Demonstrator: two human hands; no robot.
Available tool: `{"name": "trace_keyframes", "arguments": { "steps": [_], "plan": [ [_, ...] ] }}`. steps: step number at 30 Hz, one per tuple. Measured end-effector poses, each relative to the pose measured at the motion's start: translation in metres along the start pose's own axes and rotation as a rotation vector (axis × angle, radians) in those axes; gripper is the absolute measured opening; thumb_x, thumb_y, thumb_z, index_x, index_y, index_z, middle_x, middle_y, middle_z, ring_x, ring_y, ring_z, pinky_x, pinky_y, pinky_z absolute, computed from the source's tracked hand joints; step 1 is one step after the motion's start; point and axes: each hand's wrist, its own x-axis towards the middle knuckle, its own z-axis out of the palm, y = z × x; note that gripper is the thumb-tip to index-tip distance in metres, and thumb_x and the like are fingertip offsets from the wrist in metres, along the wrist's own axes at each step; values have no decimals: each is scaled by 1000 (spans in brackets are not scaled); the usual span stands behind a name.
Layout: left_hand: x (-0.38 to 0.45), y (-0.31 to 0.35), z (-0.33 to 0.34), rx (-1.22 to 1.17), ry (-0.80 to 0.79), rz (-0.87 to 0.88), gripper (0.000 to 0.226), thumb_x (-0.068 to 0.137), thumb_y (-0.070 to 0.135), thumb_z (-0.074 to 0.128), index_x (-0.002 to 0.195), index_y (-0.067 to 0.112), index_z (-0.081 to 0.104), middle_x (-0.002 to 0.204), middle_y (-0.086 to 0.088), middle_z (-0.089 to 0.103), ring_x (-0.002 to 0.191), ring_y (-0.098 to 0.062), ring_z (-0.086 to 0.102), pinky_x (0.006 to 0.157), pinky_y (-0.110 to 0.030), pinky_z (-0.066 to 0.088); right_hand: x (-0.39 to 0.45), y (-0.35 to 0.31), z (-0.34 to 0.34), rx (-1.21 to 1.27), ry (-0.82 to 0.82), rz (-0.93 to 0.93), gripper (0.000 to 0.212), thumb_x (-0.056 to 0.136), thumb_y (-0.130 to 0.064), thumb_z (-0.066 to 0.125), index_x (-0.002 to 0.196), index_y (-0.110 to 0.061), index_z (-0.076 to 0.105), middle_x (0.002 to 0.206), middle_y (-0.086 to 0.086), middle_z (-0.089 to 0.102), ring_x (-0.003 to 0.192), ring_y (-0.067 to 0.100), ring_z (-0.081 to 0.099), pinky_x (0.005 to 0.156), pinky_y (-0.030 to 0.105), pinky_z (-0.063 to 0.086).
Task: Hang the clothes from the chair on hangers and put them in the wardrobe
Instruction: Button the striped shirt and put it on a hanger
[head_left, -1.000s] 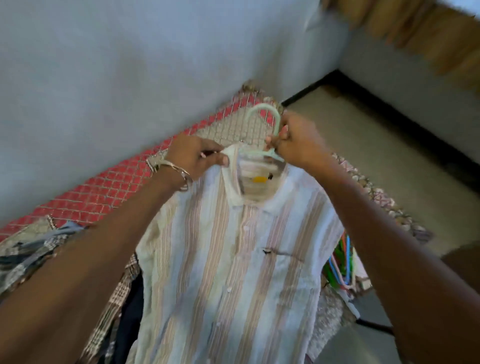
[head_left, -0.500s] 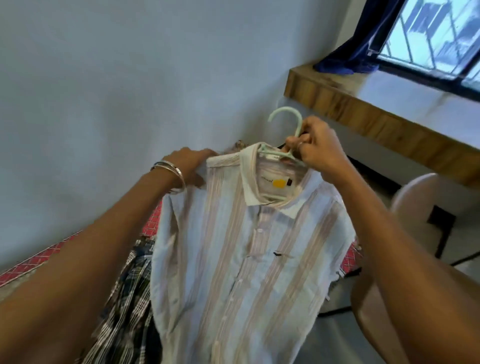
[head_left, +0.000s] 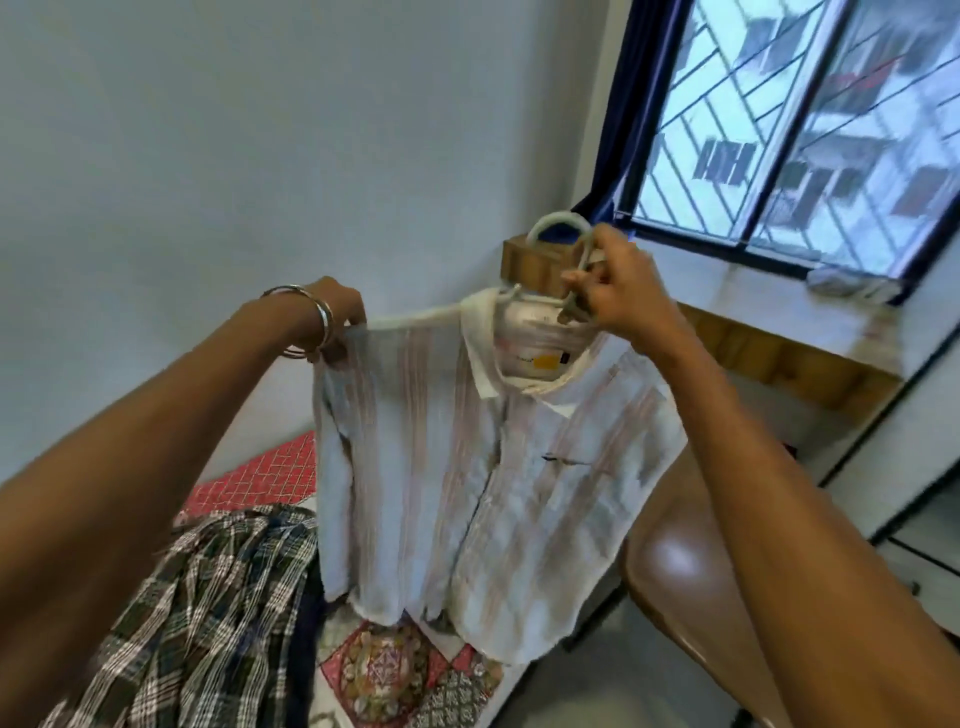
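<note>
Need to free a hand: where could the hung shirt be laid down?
Bare: the pale sill below the window, and the brown chair seat right of the striped shirt. Crowded: the patterned bed cover, lower left, under the plaid clothes.

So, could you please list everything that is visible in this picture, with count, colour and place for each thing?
striped shirt: one, white with pale blue and pinkish stripes, held up in the middle on a hanger
hanger: one, pale green, hook above the collar
plaid garment: one, dark green and white check, lower left
bedcover: one, red patterned, below the shirt
chair: one, brown, lower right
wooden ledge: one, brown, under the window
window: one, dark frame with grille, upper right
curtain: one, dark blue, left of the window
wall: one, pale grey, behind
bangles: silver, on the left wrist
left hand: grips the shirt's shoulder
right hand: holds the hanger's neck
</note>
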Motion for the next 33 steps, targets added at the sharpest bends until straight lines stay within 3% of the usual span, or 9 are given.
{"name": "trace_keyframes", "arguments": {
  "steps": [3,6,10,13,20,23,26,30,33],
  "plan": [
    [-43,11,-26,-47,119,10,19,71,13,83,80,13,67,61,1,63,48,-11,57,62,-24,51,-28,-16,-42,-25,88,12,12,92,-7,60,102,-3,54,85,16,65,66,9,55,54,9,39],
    [-65,22,-45,-28,225,-1,40,68,14,84,105,10,70,95,-16,69,83,-28,64,72,-27,47,-44,-26,-64,72,93,52,13,89,-11,64,98,-9,55,84,17,67,76,28,65,69,35,54],
    [-86,34,-60,5,173,-17,57,70,26,83,123,22,62,113,-11,64,106,-31,59,86,-34,47,-51,-38,-86,89,91,85,15,88,-13,66,95,-14,53,84,17,68,81,29,68,77,48,57],
    [-102,62,-79,-229,174,233,70,77,37,76,138,27,46,120,3,58,112,-21,55,91,-27,39,-61,-60,-100,177,114,75,14,89,-10,65,98,-8,54,81,19,70,76,24,72,73,49,59],
    [-85,110,-69,-469,616,357,22,88,26,66,104,11,69,102,-15,69,97,-34,62,80,-37,47,-68,-75,-128,395,108,12,15,86,-2,68,96,-7,58,87,32,66,81,29,72,73,40,60],
    [-82,107,-65,-569,665,361,19,87,23,66,102,12,71,98,-15,69,95,-33,61,76,-34,43,-80,-52,-139,398,-3,-24,50,70,-16,83,112,-17,56,104,12,69,101,21,68,83,30,56],
    [-74,92,-63,-595,637,391,18,86,19,68,98,7,72,93,-17,69,92,-33,62,73,-32,40,-105,-3,-149,133,-216,151,79,59,-24,88,128,-27,49,122,-2,57,109,18,58,91,35,51],
    [-69,76,-62,-557,588,416,14,86,19,68,92,7,71,83,-11,67,85,-29,62,69,-29,37,-131,53,-151,-439,-542,327,21,73,-19,81,85,-26,66,90,0,67,86,22,62,72,30,51],
    [-68,86,-63,-540,563,450,9,87,22,67,88,13,70,76,-4,60,78,-24,58,67,-27,33,-136,72,-150,-742,-371,497,10,87,-25,64,93,-26,56,105,3,62,83,14,58,66,22,48]
  ]
}}
